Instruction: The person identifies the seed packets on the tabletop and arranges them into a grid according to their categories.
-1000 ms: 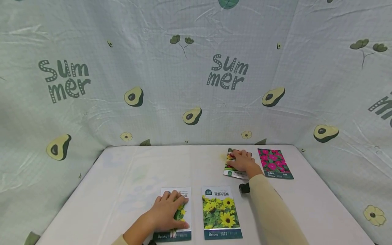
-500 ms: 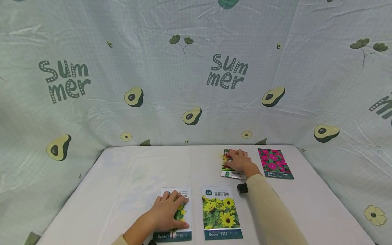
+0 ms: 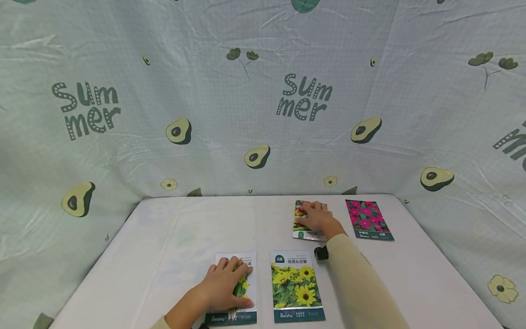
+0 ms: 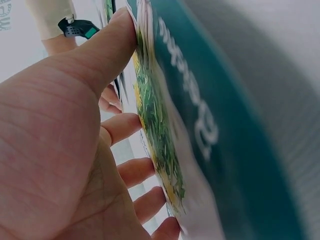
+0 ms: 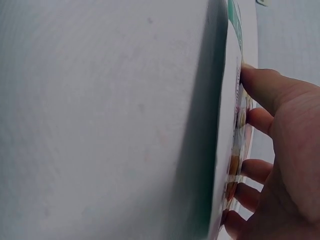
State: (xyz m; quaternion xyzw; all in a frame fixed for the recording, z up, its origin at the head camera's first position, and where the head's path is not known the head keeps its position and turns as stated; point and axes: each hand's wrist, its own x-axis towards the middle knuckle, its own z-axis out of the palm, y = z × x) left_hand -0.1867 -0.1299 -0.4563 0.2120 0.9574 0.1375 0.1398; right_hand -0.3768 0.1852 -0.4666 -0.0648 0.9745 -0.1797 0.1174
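Near the front of the table, my left hand (image 3: 222, 285) rests with spread fingers on a seed packet (image 3: 246, 288) picturing yellow flowers and green leaves. In the left wrist view, the thumb and fingertips press on the face of that packet (image 4: 160, 125). My right hand (image 3: 315, 216) reaches to the back of the table, its fingertips on a second packet (image 3: 299, 212) with a red and yellow picture. Part of this packet lies hidden under the hand. The right wrist view has the fingertips touching its printed face (image 5: 232, 145), with a dark shadow along its near edge.
A yellow sunflower seed packet (image 3: 297, 288) lies between my forearms. To the right of my right hand is a packet with pink flowers (image 3: 367, 219). The white table (image 3: 197, 228) ends at a hanging cloth (image 3: 218, 105) printed with avocados.
My right hand has slid the red and yellow packet a little to the left, away from the pink flower packet. The left hand and the other packets have stayed in place.
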